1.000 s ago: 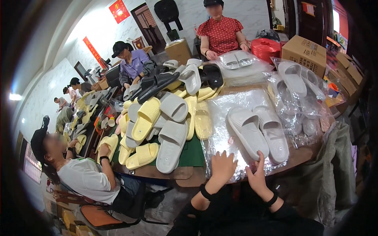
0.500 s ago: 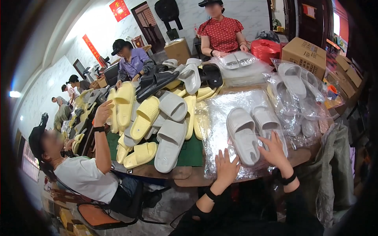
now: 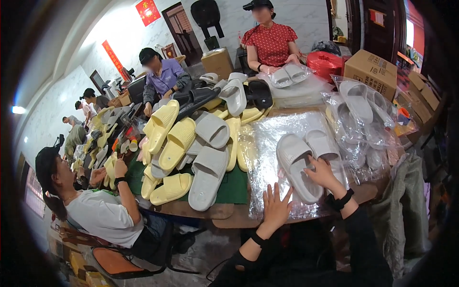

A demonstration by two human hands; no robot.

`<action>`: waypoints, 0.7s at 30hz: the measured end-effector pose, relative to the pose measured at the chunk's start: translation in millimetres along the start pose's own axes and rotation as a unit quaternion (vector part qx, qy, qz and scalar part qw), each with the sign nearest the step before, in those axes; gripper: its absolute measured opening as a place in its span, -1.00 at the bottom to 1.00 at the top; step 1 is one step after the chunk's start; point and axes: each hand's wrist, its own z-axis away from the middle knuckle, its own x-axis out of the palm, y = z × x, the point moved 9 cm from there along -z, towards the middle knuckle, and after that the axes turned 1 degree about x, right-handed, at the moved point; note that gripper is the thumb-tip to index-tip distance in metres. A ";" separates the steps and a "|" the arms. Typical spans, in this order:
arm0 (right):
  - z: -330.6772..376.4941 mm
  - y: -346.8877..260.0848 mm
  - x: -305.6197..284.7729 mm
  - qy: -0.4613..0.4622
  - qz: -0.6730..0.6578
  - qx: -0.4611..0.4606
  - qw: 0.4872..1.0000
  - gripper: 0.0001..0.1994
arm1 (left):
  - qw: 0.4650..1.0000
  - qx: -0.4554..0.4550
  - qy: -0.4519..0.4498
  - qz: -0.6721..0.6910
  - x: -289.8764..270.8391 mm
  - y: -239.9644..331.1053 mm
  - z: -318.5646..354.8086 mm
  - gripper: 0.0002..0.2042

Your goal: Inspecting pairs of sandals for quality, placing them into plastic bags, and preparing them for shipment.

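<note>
Two grey slippers lie side by side in front of me on a stack of clear plastic bags (image 3: 267,138). My right hand (image 3: 327,178) reaches over the left grey slipper (image 3: 292,155), its fingers apart and the tips touching the footbed just below the strap. The wrist is beside that slipper's heel. The right grey slipper (image 3: 322,143) is partly covered by this hand. My left hand (image 3: 276,209) rests flat on the bags near the table's front edge, fingers spread, left of the slippers and holding nothing.
Yellow, grey and black slippers are heaped on the left (image 3: 208,167). Bagged grey slippers (image 3: 356,112) are piled at right, near a cardboard box (image 3: 370,71) and red twine (image 3: 325,64). Co-workers sit at left (image 3: 100,205) and across the table (image 3: 270,45).
My right hand has shifted left, from the right slipper onto the left one, whose heel has swung slightly right. The co-worker at left has taken yellow slippers from the heap and lowered them.
</note>
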 end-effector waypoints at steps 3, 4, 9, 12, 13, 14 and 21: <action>20.6 -18.6 -21.8 0.017 -0.055 -0.021 0.998 -0.35 | 1.000 0.008 -0.013 -0.012 1.4 -2.2 -0.1 -0.45; 26.6 -26.1 -25.3 0.043 -0.084 -0.053 0.994 -0.35 | 1.000 0.010 -0.015 0.001 2.1 -4.2 1.0 -0.44; 81.9 -54.5 -40.1 0.030 -0.122 -0.156 0.980 -0.20 | 0.996 0.070 -0.026 0.058 -3.0 -0.9 -0.8 -0.40; 102.2 -61.1 -34.8 -0.069 -0.166 -0.133 0.975 -0.13 | 0.979 0.062 -0.139 0.134 -6.2 9.9 -14.1 -0.41; 108.9 -59.6 -38.0 -0.067 -0.165 -0.131 0.975 -0.13 | 0.979 0.065 -0.139 0.135 -6.4 10.8 -13.6 -0.41; 117.5 -69.5 -42.5 -0.059 -0.205 -0.179 0.960 -0.17 | 0.961 0.053 -0.097 0.253 -16.6 6.4 -10.8 -0.41; 153.7 -87.4 -38.7 -0.230 -0.335 -0.244 0.880 -0.24 | 0.848 0.002 -0.055 0.527 -6.5 -5.1 -17.9 -0.43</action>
